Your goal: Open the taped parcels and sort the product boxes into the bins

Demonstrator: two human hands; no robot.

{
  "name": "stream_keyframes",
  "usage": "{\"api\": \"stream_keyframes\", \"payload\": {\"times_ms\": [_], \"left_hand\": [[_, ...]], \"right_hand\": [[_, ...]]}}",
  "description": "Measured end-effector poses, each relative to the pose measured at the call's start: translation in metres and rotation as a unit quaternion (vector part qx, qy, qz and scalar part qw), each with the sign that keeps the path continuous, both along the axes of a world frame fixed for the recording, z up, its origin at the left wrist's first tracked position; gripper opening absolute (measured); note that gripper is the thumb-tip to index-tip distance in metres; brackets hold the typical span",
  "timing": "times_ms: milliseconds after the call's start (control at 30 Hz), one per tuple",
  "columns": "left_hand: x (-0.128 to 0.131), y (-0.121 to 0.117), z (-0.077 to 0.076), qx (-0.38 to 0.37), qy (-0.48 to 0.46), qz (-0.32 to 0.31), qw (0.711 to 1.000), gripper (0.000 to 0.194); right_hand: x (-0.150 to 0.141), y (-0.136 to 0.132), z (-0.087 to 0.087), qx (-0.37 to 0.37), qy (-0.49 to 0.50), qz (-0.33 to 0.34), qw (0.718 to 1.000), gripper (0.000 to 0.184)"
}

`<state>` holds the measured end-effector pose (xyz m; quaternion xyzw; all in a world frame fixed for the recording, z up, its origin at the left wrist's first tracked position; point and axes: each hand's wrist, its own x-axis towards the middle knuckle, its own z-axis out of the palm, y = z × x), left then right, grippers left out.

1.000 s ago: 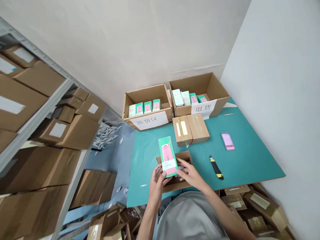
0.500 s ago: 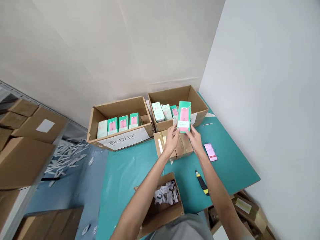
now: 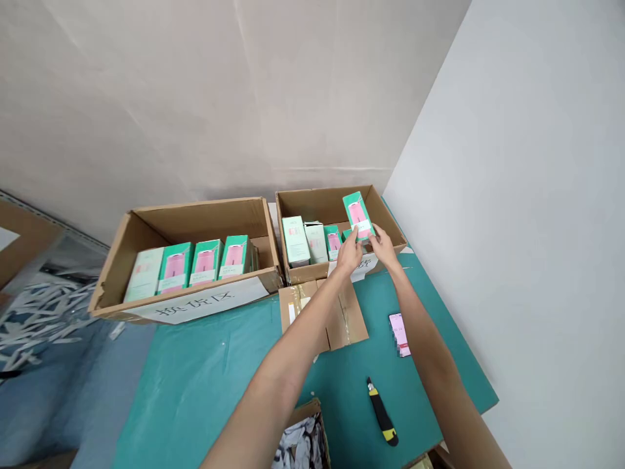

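Note:
Both my hands grip a green product box (image 3: 358, 215) with a pink picture and a white band. My left hand (image 3: 349, 253) has its lower left side and my right hand (image 3: 383, 246) its lower right. The held box is tilted, over the right part of the right-hand open carton (image 3: 303, 272). Inside that carton stand a pale green box (image 3: 295, 240), a second pale box (image 3: 316, 243) and a green-and-pink box (image 3: 333, 241); another green one is partly hidden by my left hand. A handwritten white label on the carton's front is partly covered by my hands.
A left-hand open carton (image 3: 195, 212) holds several similar boxes behind a handwritten label (image 3: 195, 303). Closed brown boxes (image 3: 344, 319) lie before the right carton. On the green table (image 3: 205, 384) are a phone (image 3: 400, 333), a utility knife (image 3: 383, 413) and a box of crumpled paper (image 3: 301, 446).
My hands have carried the green box forward from above the small open carton near my body to over the right-hand carton. The view has shifted toward the two large cartons.

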<state>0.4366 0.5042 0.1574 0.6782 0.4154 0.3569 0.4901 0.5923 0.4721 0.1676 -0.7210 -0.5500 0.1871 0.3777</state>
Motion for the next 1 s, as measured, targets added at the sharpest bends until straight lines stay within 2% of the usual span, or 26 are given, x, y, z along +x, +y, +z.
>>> {"api": "stream_keyframes", "payload": {"times_ms": [100, 167, 267, 367, 433, 500, 567, 633, 667, 767, 833, 900, 1000], "left_hand": [[0.003, 0.002, -0.023, -0.003, 0.069, -0.029, 0.997, 0.035], [0.004, 0.000, -0.030, -0.005, 0.078, -0.037, 0.996, 0.034], [0.002, -0.006, -0.025, 0.000, 0.070, -0.046, 0.996, 0.037], [-0.015, -0.027, -0.010, -0.010, -0.001, -0.045, 0.999, 0.040], [-0.044, -0.054, -0.002, -0.022, -0.083, -0.042, 0.995, 0.043], [-0.087, -0.088, 0.000, -0.025, -0.152, -0.036, 0.987, 0.046], [-0.142, -0.127, -0.004, -0.035, -0.174, 0.010, 0.984, 0.048], [-0.205, -0.166, -0.013, -0.071, -0.176, 0.102, 0.977, 0.049], [-0.239, -0.187, -0.019, -0.082, -0.145, 0.150, 0.975, 0.048], [-0.341, -0.252, -0.037, -0.121, 0.034, 0.259, 0.958, 0.045], [-0.399, -0.300, -0.048, -0.192, 0.114, 0.313, 0.923, 0.050], [-0.440, -0.348, -0.058, -0.250, 0.136, 0.341, 0.896, 0.059], [-0.462, -0.410, -0.075, -0.307, 0.130, 0.351, 0.875, 0.067]], "right_hand": [[0.002, 0.002, -0.021, -0.133, -0.150, -0.014, 0.980, 0.051], [0.001, 0.000, -0.031, -0.168, -0.178, -0.018, 0.969, 0.047], [0.000, -0.003, -0.032, -0.175, -0.185, -0.009, 0.967, 0.049], [-0.001, -0.009, -0.025, -0.163, -0.188, 0.000, 0.969, 0.054], [-0.005, -0.022, -0.024, -0.124, -0.170, -0.012, 0.978, 0.058], [-0.015, -0.049, -0.032, -0.063, -0.128, -0.022, 0.990, 0.066], [-0.031, -0.091, -0.051, -0.006, -0.077, -0.021, 0.997, 0.080], [-0.054, -0.150, -0.078, 0.019, -0.035, -0.030, 0.999, 0.090], [-0.068, -0.184, -0.093, 0.012, -0.011, -0.038, 0.999, 0.093], [-0.113, -0.294, -0.133, -0.084, 0.077, -0.040, 0.993, 0.103], [-0.142, -0.364, -0.150, -0.161, 0.129, -0.031, 0.978, 0.107], [-0.167, -0.422, -0.160, -0.211, 0.153, -0.014, 0.965, 0.105], [-0.190, -0.473, -0.167, -0.236, 0.165, 0.034, 0.957, 0.095]]}}
